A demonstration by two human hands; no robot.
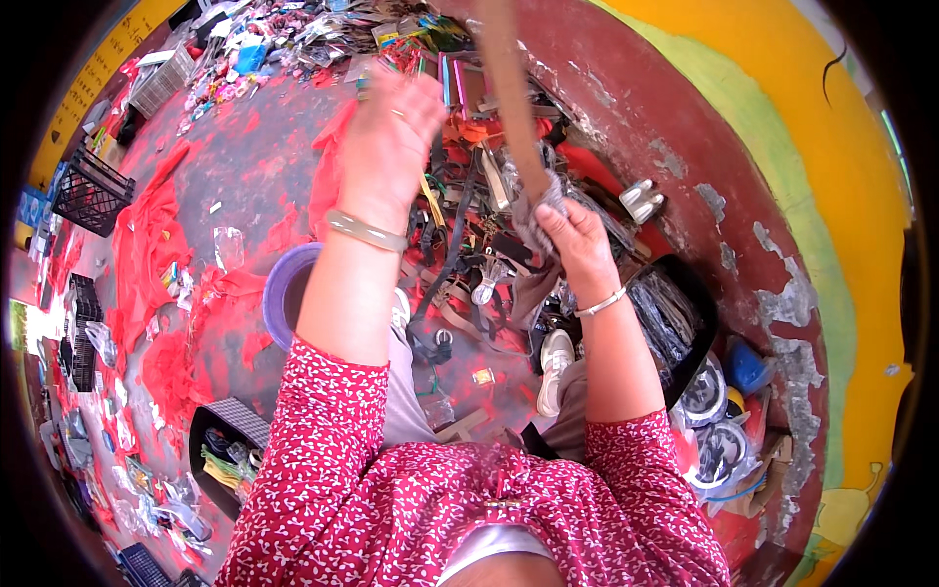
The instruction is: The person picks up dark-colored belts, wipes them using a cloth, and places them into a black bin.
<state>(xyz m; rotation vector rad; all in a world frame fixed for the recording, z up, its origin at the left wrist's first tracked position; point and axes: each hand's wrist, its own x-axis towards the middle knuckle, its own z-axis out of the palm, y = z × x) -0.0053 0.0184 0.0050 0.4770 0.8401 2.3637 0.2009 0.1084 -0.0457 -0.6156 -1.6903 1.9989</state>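
Observation:
My right hand (584, 247) is closed around a greyish cloth (533, 230), thumb on top. The cloth is wrapped about the lower end of a tan strap, perhaps a belt (511, 88), which rises past the upper edge of the view. My left hand (391, 137) is lifted to the left of the strap, slightly smeared by motion. Its fingers look stretched out, with nothing visible in them. Below and between both hands lies a tangled heap of belts and straps (460, 210) in black, brown and yellow.
A purple bucket (284, 293) stands left of my legs. To the right is a black bin (696, 293) of plastic-wrapped dark goods, above bagged round coils (719, 455). Another black bin (210, 430) stands lower left. Red cloth (147, 254) litters the floor; a peeling wall (685, 127) curves along the right.

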